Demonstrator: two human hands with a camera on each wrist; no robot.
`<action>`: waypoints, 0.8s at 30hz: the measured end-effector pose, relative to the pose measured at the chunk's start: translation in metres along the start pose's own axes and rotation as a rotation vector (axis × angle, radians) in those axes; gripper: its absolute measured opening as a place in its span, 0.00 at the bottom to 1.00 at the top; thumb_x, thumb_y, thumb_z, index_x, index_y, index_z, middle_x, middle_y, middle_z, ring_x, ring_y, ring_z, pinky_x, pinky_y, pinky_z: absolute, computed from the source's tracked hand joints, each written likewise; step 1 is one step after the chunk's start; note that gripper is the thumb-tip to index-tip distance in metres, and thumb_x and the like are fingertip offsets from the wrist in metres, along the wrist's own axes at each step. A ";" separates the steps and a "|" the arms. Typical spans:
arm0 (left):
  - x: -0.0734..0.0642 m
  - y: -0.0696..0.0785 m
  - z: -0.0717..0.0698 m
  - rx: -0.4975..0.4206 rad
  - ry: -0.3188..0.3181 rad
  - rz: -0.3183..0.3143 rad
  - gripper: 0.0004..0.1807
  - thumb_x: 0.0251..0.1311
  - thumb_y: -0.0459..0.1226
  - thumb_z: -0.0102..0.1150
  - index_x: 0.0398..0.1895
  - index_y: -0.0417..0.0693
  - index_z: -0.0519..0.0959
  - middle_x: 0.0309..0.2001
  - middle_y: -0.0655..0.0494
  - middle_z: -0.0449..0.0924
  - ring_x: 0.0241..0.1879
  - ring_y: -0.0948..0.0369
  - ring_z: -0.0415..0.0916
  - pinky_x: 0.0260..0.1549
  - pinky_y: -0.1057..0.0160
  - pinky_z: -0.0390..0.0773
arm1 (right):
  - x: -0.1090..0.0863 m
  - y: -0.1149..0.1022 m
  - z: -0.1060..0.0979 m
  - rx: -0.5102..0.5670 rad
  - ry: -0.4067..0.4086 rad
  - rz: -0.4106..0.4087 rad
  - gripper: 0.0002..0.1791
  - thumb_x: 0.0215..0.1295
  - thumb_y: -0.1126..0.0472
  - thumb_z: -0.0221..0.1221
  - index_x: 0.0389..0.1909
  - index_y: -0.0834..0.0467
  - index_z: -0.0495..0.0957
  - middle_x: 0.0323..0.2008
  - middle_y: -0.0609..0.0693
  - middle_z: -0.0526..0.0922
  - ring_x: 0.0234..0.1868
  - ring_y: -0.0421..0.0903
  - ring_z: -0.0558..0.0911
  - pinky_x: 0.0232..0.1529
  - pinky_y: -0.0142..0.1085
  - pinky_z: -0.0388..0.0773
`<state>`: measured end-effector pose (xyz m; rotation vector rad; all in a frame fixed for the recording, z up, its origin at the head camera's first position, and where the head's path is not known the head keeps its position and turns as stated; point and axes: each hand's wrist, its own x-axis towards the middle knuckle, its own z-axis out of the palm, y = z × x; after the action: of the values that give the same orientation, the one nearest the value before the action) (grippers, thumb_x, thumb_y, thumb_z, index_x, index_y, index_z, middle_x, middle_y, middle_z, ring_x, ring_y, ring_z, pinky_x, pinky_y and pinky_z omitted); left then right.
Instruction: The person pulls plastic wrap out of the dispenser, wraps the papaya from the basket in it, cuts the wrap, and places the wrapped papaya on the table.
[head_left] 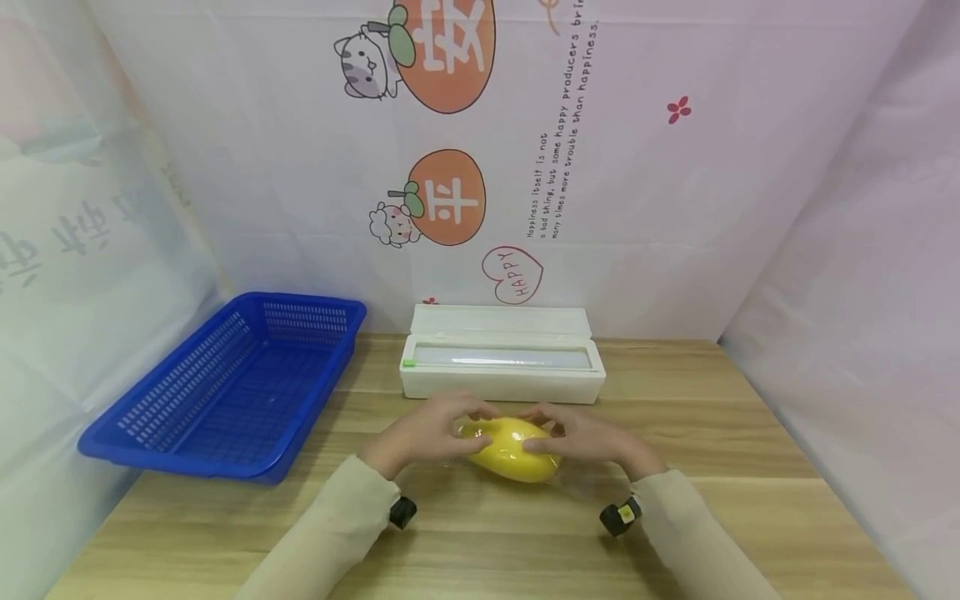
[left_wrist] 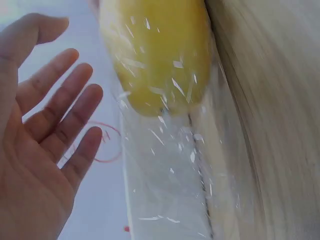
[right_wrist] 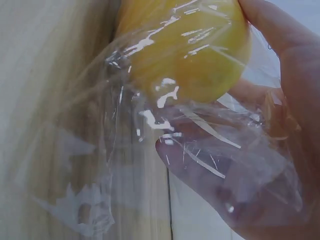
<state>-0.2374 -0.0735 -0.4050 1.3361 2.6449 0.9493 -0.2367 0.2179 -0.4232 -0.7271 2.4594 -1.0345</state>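
A yellow oval fruit (head_left: 513, 450) is wrapped in clear plastic film (left_wrist: 160, 170), and I cannot tell its exact kind. My left hand (head_left: 435, 429) is beside its left end; in the left wrist view the fingers (left_wrist: 65, 117) are loosely bent and apart from the fruit. From the other side, my right hand (head_left: 592, 437) holds the wrapped fruit, thumb on its near side and fingers behind. Loose, crumpled film (right_wrist: 165, 120) trails off that end, covering part of the right fingers.
Behind the hands stands a white cling film box (head_left: 502, 385) with its lid (head_left: 501, 322) raised. A blue plastic basket (head_left: 300, 433) sits to the left on the wooden table (head_left: 712, 517). Printed white cloth (head_left: 637, 208) hangs at the back and sides.
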 end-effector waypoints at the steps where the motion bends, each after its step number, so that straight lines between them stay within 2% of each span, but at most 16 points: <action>1: -0.001 0.003 0.000 -0.009 0.001 0.022 0.19 0.65 0.43 0.66 0.57 0.47 0.81 0.50 0.58 0.82 0.49 0.64 0.77 0.52 0.61 0.78 | 0.000 0.000 0.000 0.001 -0.001 -0.001 0.29 0.68 0.40 0.60 0.68 0.43 0.70 0.60 0.50 0.76 0.58 0.54 0.76 0.56 0.55 0.75; 3: -0.001 0.007 0.002 -0.034 -0.020 0.057 0.17 0.65 0.40 0.66 0.55 0.46 0.81 0.46 0.59 0.84 0.44 0.66 0.79 0.48 0.65 0.79 | 0.000 0.001 0.001 0.005 -0.005 -0.010 0.31 0.69 0.40 0.59 0.70 0.41 0.67 0.61 0.52 0.75 0.59 0.55 0.76 0.56 0.56 0.74; 5: -0.003 0.009 0.006 -0.066 -0.066 0.069 0.17 0.66 0.39 0.65 0.56 0.46 0.80 0.42 0.61 0.84 0.41 0.69 0.79 0.45 0.68 0.79 | -0.001 0.002 0.002 0.011 -0.005 -0.018 0.31 0.70 0.40 0.58 0.72 0.39 0.65 0.62 0.52 0.75 0.59 0.55 0.76 0.56 0.57 0.74; 8: -0.005 0.009 0.013 -0.114 -0.132 0.044 0.20 0.66 0.39 0.64 0.59 0.46 0.77 0.38 0.65 0.84 0.39 0.72 0.79 0.44 0.71 0.79 | -0.001 0.003 0.004 0.017 -0.006 -0.033 0.31 0.71 0.41 0.57 0.73 0.35 0.62 0.61 0.51 0.75 0.59 0.54 0.76 0.55 0.57 0.74; 10: -0.008 0.007 0.017 -0.146 -0.147 0.029 0.22 0.67 0.39 0.64 0.61 0.47 0.74 0.38 0.66 0.84 0.40 0.72 0.79 0.46 0.71 0.78 | -0.001 0.004 0.005 0.013 -0.004 -0.039 0.31 0.71 0.41 0.57 0.73 0.32 0.61 0.61 0.49 0.75 0.59 0.53 0.76 0.55 0.57 0.74; 15: -0.010 0.000 0.025 -0.188 -0.123 -0.001 0.24 0.67 0.39 0.65 0.64 0.51 0.71 0.41 0.66 0.83 0.44 0.71 0.79 0.52 0.69 0.77 | -0.003 0.002 0.007 0.001 -0.006 -0.053 0.32 0.73 0.40 0.55 0.74 0.28 0.58 0.61 0.48 0.76 0.58 0.51 0.77 0.54 0.53 0.76; 20: -0.009 -0.006 0.027 -0.162 -0.098 -0.008 0.25 0.67 0.42 0.64 0.65 0.54 0.70 0.43 0.63 0.83 0.46 0.70 0.79 0.53 0.68 0.76 | -0.006 0.002 0.008 0.047 -0.033 -0.050 0.30 0.75 0.42 0.53 0.74 0.29 0.59 0.58 0.51 0.79 0.50 0.50 0.81 0.45 0.48 0.80; 24: -0.009 -0.008 0.028 -0.184 -0.094 -0.005 0.25 0.67 0.43 0.65 0.64 0.55 0.70 0.43 0.61 0.83 0.46 0.68 0.80 0.52 0.68 0.77 | -0.008 0.001 0.006 0.044 -0.035 -0.066 0.28 0.77 0.44 0.51 0.75 0.31 0.59 0.57 0.51 0.81 0.51 0.50 0.82 0.48 0.51 0.79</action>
<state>-0.2300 -0.0698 -0.4340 1.2981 2.4248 1.0709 -0.2273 0.2196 -0.4269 -0.8096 2.3897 -1.0873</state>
